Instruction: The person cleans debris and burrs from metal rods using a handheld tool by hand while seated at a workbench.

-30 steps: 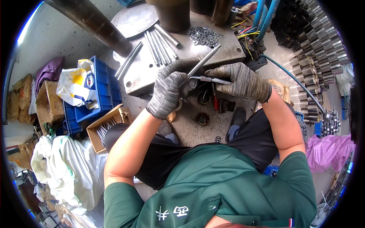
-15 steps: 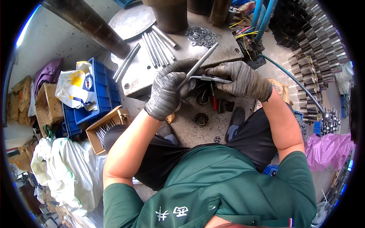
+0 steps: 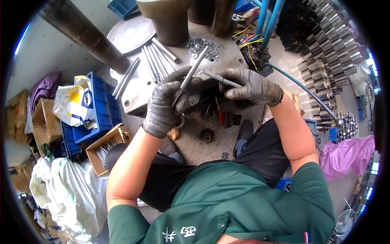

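Note:
My left hand (image 3: 160, 107), in a grey knit glove, is closed around a slim metal rod (image 3: 196, 68) that points up and to the right. My right hand (image 3: 254, 87), gloved alike, grips a slim grey hand tool with a hooked tip (image 3: 224, 79). That tip points at the rod, a short way from it. Beyond my hands, several metal rods (image 3: 156, 61) lie on a steel plate (image 3: 132, 97). A heap of small metal rings (image 3: 204, 48) rests to their right.
A dark column (image 3: 87, 36) leans in at the far left. Blue crates (image 3: 105, 110) and a cardboard box of rods (image 3: 95, 160) stand at left. Stacked metal cylinders (image 3: 321, 81) line the right. A red-handled tool (image 3: 220, 117) shows below the plate.
The hooked tool's tip has come away from the rod, and the tool now slants down to the right. The rod stands a bit steeper in my left hand. The whole view has shifted slightly.

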Demonstrator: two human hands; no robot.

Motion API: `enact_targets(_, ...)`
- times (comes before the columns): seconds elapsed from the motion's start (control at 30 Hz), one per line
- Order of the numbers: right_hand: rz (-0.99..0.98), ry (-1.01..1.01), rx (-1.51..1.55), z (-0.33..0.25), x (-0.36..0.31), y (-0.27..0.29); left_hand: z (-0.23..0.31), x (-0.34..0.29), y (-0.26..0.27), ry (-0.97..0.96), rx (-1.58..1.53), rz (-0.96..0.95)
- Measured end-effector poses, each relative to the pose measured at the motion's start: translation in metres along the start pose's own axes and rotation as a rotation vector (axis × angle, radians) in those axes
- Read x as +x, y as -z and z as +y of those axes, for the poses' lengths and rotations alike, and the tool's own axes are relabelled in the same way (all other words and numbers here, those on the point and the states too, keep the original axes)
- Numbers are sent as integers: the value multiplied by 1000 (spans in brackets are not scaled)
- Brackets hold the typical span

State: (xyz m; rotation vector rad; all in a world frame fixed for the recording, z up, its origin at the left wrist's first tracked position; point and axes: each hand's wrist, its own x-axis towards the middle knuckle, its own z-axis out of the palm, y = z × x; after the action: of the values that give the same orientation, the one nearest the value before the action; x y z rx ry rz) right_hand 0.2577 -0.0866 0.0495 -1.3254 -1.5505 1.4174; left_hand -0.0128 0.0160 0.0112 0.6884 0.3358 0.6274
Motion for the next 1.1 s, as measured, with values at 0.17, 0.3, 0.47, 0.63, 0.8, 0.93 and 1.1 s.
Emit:
enact_targets(0.17,476,58,-848,15,13,27,6,-5,5,26,1,-30)
enact_targets(0.3,568,199,-1097,28,22,46,8,-9,-6,28,117,17)
enact_targets(0.47,508,71,-1221,37,41,47,10,-11,-12,1,150,49)
enact_targets(0.63,449,32,-1274,47,57,54,3,-8,-5,-3,180,90)
enact_targets(0.8,408,8,-1233,31,50,41,1,-8,4,8,114,104)
enact_targets(0.93,468,181,-1259,38,33,19,1,-7,7,14,14,68)
enact_targets(1.1,486,315,-1299,52,30,10,5,-6,-4,-19,-7,108)
